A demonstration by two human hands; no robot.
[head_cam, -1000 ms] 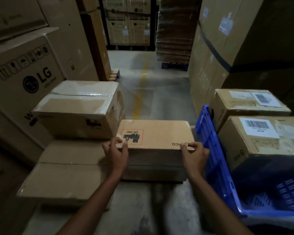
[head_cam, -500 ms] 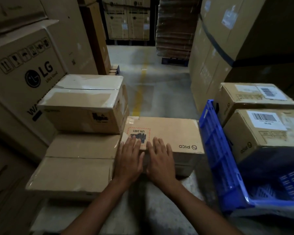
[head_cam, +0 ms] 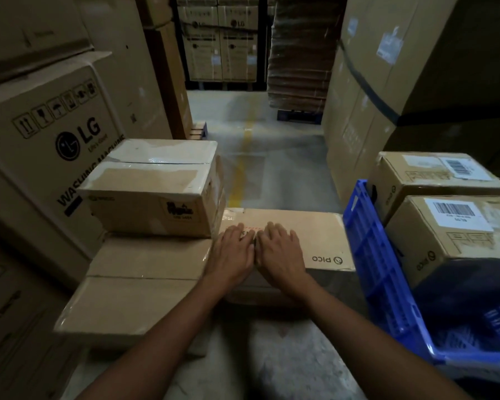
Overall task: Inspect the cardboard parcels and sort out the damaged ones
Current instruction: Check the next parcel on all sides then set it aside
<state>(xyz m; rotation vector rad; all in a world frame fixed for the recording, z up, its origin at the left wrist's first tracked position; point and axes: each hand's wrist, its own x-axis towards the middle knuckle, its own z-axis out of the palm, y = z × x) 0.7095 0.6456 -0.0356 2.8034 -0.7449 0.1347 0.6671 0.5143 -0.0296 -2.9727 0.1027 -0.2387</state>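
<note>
I take the blue crate [head_cam: 367, 255] as my landmark. Largest is the LG washing-machine carton [head_cam: 49, 157], far to its left. Nearer, still left of the crate, a taped box [head_cam: 153, 192] sits on a low flat stack [head_cam: 145, 281]. Just beside the crate's left wall lies the flat PICO parcel [head_cam: 315, 238]. My left hand [head_cam: 233, 252] and right hand [head_cam: 280, 251] rest palm-down on its top, fingers spread, gripping nothing. It looks stiff and probably light; I would take hold at its two short ends.
</note>
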